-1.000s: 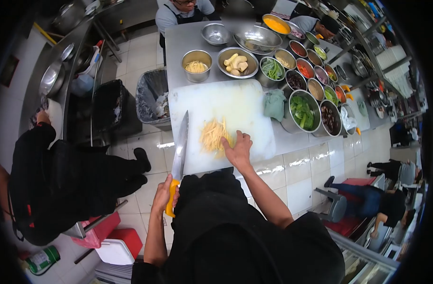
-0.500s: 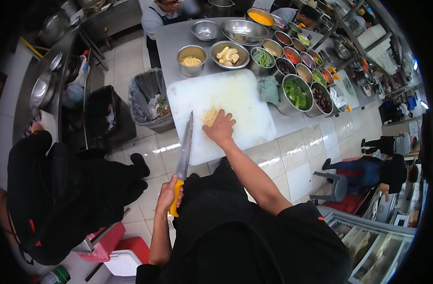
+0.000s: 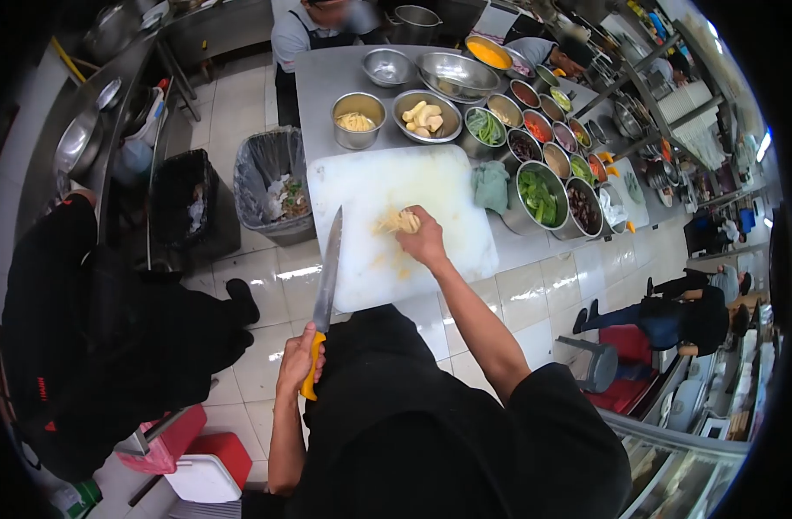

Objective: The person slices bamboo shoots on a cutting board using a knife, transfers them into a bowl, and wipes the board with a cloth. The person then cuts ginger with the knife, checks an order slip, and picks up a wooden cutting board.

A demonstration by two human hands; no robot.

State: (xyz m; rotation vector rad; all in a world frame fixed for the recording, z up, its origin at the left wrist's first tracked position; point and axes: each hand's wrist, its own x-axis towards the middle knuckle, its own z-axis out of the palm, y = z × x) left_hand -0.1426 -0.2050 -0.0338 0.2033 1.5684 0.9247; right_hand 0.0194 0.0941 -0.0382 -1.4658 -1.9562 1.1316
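Julienned ginger, thin pale strips: right hand has fingers clamped on a bunch; left hand grips a yellow-handled steel knife.

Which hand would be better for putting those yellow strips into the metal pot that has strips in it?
Probably the right hand: it holds a bunch of strips at the cutting board. The left hand is busy gripping the knife.
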